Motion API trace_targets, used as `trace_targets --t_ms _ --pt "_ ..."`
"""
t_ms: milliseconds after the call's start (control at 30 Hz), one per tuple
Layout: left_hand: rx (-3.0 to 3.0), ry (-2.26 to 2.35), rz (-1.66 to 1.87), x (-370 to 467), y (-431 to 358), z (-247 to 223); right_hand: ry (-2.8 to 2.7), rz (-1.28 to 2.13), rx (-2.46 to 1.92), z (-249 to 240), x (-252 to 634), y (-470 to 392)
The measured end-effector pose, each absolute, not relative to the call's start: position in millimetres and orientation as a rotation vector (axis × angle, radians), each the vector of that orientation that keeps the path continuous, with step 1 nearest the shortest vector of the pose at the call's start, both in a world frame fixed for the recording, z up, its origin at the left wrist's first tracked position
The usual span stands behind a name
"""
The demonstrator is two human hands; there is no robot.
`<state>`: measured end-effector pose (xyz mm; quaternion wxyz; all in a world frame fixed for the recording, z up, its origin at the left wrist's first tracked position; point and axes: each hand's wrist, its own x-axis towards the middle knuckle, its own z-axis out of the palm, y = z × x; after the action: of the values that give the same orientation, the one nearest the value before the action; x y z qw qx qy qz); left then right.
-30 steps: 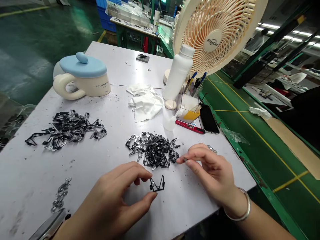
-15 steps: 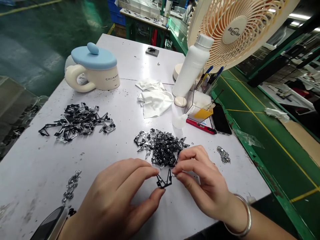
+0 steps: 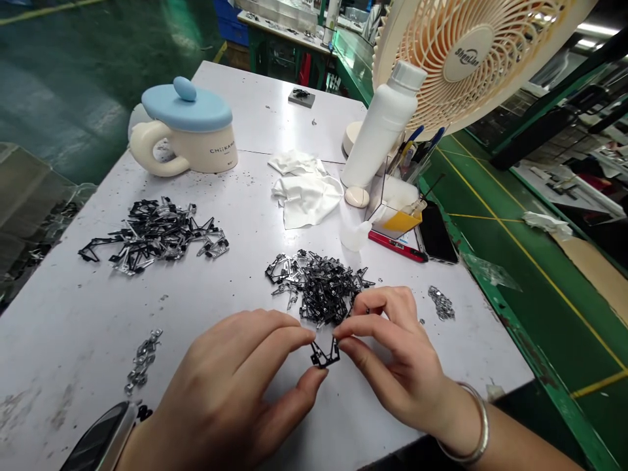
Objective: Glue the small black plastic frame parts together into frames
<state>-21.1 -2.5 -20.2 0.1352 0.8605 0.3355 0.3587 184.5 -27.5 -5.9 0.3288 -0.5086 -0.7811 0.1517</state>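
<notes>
A small black plastic bracket with two upright prongs is pinched between the thumb and forefinger of my left hand. My right hand is closed in a pinch at the tip of the bracket's right prong; whatever its fingertips hold is too small and hidden to name. Just behind my hands lies a pile of similar black brackets. A second pile of black and clear-looking brackets is farther left. Small metal pieces lie beside my left wrist, and more small metal pieces lie to the right.
On the white table stand a lidded mug, a white bottle and a pen holder. A white cloth lies mid-table near a phone. A large fan rises at the back right; a grey block sits far back.
My right fingertips have moved left, from just beside the bracket's right prong to touching its tip. My left hand keeps its pinch on the bracket. The view has shifted slightly.
</notes>
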Motion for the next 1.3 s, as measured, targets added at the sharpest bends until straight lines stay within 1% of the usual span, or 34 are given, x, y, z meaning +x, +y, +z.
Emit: trace_targets --t_ms 1300 --pt "2.499 0.988 1.020 -21.6 -4.1 -20.8 -2.029 0.425 -1.305 -8.9 183.6 -27.9"
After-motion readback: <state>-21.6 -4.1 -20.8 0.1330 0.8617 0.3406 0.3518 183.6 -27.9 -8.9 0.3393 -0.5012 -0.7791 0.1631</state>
